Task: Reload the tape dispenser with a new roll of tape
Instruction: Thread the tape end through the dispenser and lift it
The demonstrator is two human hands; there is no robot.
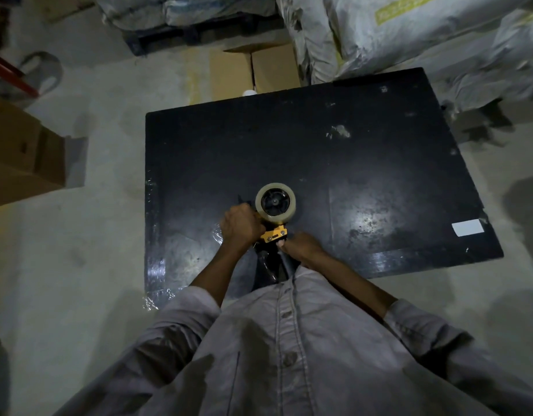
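Nearest the camera: grey shirt (289,340), both forearms reaching out over the near edge of the black table (364,151).

Right hand (302,247): curled at the top of the dark handle (284,264), thumb up against the yellow front plate (274,234). Looks like a grip on the handle, though the fingers are mostly hidden.

Left hand (239,225): fingers wrapped round the side of the tape dispenser (272,235), just below the roll. It holds the dispenser firmly.

The dispenser is held just above the table, between the hands, handle pointing back to the body.

Roll of tape (277,218): clear or pale, and thick, so likely the new one. It sits on the black hub (274,202), apparently fully seated.

Status, my read: loading the roll is done. Left to do: feed the free end past the roller to the cutter. I can't see the tape end or the blade, so I can't confirm the threading.

Further out: a white label (467,227) lies on the table's right edge. Beyond the table are cardboard boxes (253,70) and grey sacks (409,34) on the concrete floor.
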